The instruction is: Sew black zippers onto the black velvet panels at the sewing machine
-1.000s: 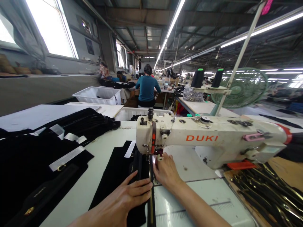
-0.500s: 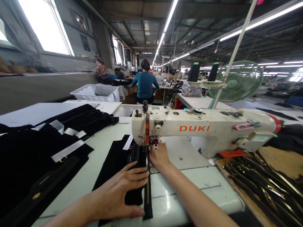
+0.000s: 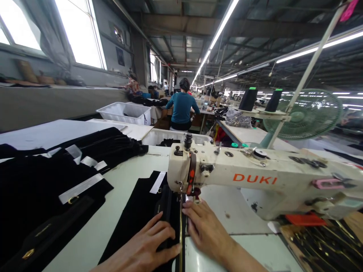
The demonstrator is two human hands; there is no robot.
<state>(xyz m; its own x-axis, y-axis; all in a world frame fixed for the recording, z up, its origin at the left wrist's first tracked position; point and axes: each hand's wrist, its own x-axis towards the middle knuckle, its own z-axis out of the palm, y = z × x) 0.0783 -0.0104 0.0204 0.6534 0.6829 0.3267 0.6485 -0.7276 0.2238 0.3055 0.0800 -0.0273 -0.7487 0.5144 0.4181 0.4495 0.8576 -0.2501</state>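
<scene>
A cream DUKI sewing machine (image 3: 255,177) stands on the pale worktable (image 3: 121,181). Under its head lies a black fabric piece (image 3: 141,211) with a gold zipper (image 3: 180,226) running toward me. My left hand (image 3: 147,245) lies flat on the black fabric just left of the zipper, fingers spread. Right of the zipper, my right hand (image 3: 204,226) presses down, its fingertips near the presser foot (image 3: 181,196). Neither hand grips anything.
A stack of black fabric pieces with white tags (image 3: 53,181) covers the table's left side. Loose zippers (image 3: 326,245) lie at the right. A green fan (image 3: 309,113), thread cones (image 3: 249,99), white bins (image 3: 124,112) and a seated person in a teal top (image 3: 181,107) are behind.
The camera has shifted and sits lower. Both hands have slid slightly back along the zipper; the right hand's fingers have drawn back from under the machine head.
</scene>
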